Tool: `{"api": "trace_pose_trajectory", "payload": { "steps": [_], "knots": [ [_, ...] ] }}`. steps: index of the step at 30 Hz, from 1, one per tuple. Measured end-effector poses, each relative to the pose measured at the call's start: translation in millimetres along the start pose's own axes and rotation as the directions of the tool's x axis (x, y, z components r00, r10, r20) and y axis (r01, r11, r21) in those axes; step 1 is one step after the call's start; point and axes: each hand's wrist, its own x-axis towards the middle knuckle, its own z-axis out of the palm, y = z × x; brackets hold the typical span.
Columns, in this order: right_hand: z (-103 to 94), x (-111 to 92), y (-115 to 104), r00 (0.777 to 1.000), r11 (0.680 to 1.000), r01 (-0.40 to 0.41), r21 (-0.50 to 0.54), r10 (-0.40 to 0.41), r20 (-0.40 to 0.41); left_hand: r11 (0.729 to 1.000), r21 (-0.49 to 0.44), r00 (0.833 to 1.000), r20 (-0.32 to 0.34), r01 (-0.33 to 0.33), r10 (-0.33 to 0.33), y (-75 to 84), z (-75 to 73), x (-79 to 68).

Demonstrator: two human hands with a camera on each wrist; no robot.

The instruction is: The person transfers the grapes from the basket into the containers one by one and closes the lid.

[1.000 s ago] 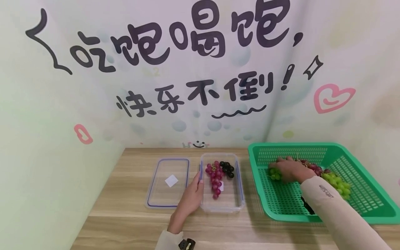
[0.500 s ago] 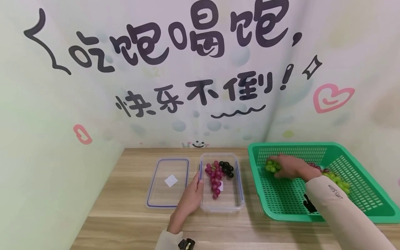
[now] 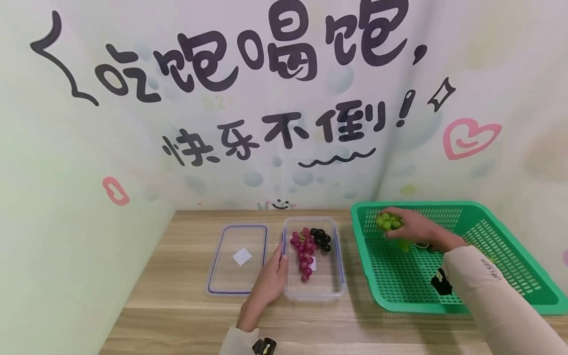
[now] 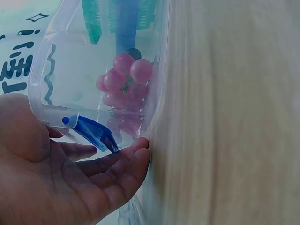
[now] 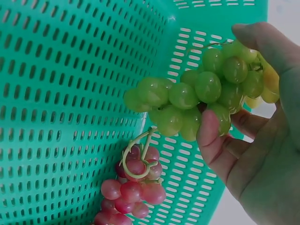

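My right hand (image 3: 410, 227) pinches a bunch of green grapes (image 5: 206, 89) between thumb and fingers, up near the far left rim of the green basket (image 3: 381, 301). Below it in the right wrist view lies a bunch of red grapes (image 5: 133, 187) with a curled stem. At the left wall of a clear plastic container (image 3: 326, 288), my left hand (image 3: 270, 276) rests its fingers by a blue clip (image 4: 96, 133). Inside that container are a bunch of pinkish-red grapes (image 3: 305, 256) and some black grapes (image 3: 321, 240).
A clear lid (image 3: 226, 271) with a blue seal lies on the wooden table (image 3: 177, 325) left of the container. Behind the table stands a wall (image 3: 248, 187) with large printed lettering. The right forearm covers part of the basket.
My right hand has lifted the green grapes from the basket's floor toward its far left rim. The left hand and the container have stayed in place.
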Motion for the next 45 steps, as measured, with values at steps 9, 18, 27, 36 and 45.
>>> {"api": "trace_pose_trajectory", "payload": {
  "steps": [9,18,27,36,45],
  "knots": [
    [-6.6,-3,-4,1.000,0.999,0.004,0.050,-0.003,-0.015,1.000,0.014,1.000,-0.004,-0.010,0.010,2.2,-1.4,0.1],
    [-12.3,-3,-13,1.000,0.997,0.000,0.078,0.000,-0.008,1.000,0.016,1.000,-0.013,-0.020,0.020,2.8,-1.0,-0.1],
    [-16.4,-4,-20,1.000,0.995,0.012,0.098,-0.010,-0.019,1.000,0.030,1.000,-0.013,-0.007,0.008,2.5,-0.8,0.1],
    [-22.1,-6,-28,0.999,0.993,0.029,0.119,-0.024,-0.038,0.999,0.032,1.000,-0.015,-0.007,0.008,2.3,-0.3,-0.8],
    [-25.8,-5,-40,0.997,0.990,0.058,0.125,-0.051,-0.059,1.000,0.021,1.000,-0.010,0.009,-0.009,2.2,-0.1,-0.3]
  ]
}}
